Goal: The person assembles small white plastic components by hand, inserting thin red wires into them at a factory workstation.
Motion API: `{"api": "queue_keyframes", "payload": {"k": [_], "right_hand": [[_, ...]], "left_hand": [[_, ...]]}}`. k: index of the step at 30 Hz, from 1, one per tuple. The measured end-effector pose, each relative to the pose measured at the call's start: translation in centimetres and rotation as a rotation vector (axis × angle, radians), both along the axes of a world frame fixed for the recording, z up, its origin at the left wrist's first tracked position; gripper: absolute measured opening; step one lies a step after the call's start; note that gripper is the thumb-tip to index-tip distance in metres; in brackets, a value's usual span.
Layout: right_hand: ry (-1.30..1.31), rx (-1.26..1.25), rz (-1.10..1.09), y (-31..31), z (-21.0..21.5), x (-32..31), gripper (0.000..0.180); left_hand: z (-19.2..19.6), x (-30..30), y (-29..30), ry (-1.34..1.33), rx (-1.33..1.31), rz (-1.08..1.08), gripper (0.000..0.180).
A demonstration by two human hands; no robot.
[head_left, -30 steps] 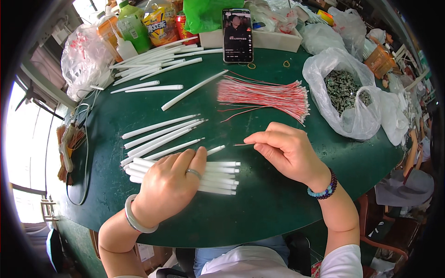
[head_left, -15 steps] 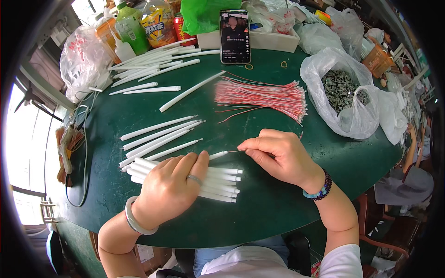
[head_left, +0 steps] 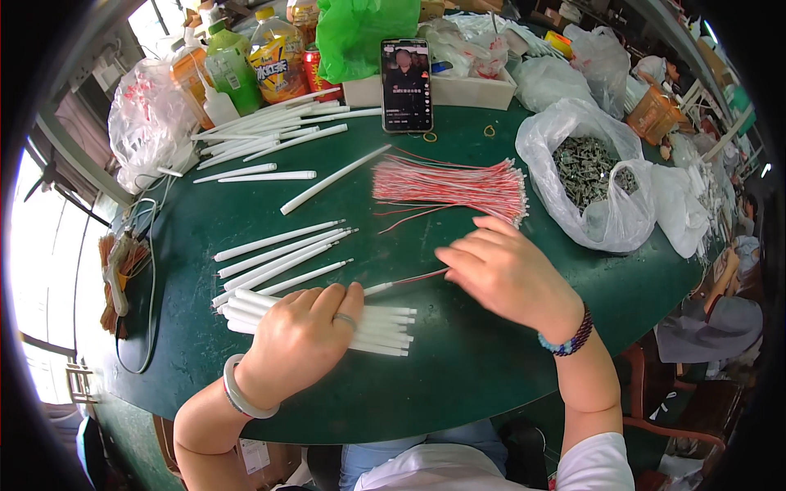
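Note:
My left hand (head_left: 301,337) rests palm down on a stack of white tubes (head_left: 383,331) near the table's front edge, and its fingers seem to close on one white tube (head_left: 378,288) that sticks out to the right. A thin red wire (head_left: 419,277) runs from that tube's end to my right hand (head_left: 501,275), which pinches it between thumb and forefinger. A bundle of red and white wires (head_left: 449,184) lies just beyond my right hand. More white tubes (head_left: 282,254) lie side by side to the left of centre.
On the green round table (head_left: 458,368), a clear bag of small grey parts (head_left: 591,176) sits at the right. A phone (head_left: 406,84) leans on a box at the back, beside drink bottles (head_left: 260,59), a green bag and further white tubes (head_left: 270,131). Cables hang off the left edge.
My right hand moved right and slightly back, and the red wire now shows between it and the tube. My left hand stayed on the stack.

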State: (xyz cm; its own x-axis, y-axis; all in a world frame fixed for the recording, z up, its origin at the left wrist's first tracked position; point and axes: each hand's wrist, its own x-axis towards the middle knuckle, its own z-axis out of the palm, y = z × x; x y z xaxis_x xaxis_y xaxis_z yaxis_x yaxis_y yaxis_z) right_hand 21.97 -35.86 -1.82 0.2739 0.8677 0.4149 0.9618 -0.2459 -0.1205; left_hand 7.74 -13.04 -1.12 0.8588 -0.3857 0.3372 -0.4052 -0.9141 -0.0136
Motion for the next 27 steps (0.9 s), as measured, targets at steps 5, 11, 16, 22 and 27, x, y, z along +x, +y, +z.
{"api": "queue_keyframes", "payload": {"k": [5, 11, 16, 22, 27], "right_hand": [[-0.033, -0.006, 0.116, 1.9, -0.7, -1.9, 0.016], [0.042, 0.061, 0.024, 0.1, -0.1, 0.6, 0.014], [0.177, 0.113, 0.133, 2.1, -0.4, -1.6, 0.018], [0.549, 0.198, 0.025, 0.9, -1.0, -0.9, 0.018], [0.315, 0.171, 0.110, 2.1, -1.5, -1.8, 0.016]], "left_hand": [[0.0, 0.1, -0.6, 0.005, 0.035, -0.049, 0.043], [0.0, 0.3, -0.1, -0.054, 0.022, -0.005, 0.043], [0.1, 0.1, -0.5, -0.023, 0.014, -0.044, 0.043], [0.1, 0.1, -0.2, -0.037, -0.001, -0.030, 0.045], [0.1, 0.1, -0.4, -0.016, -0.009, -0.050, 0.045]]}}
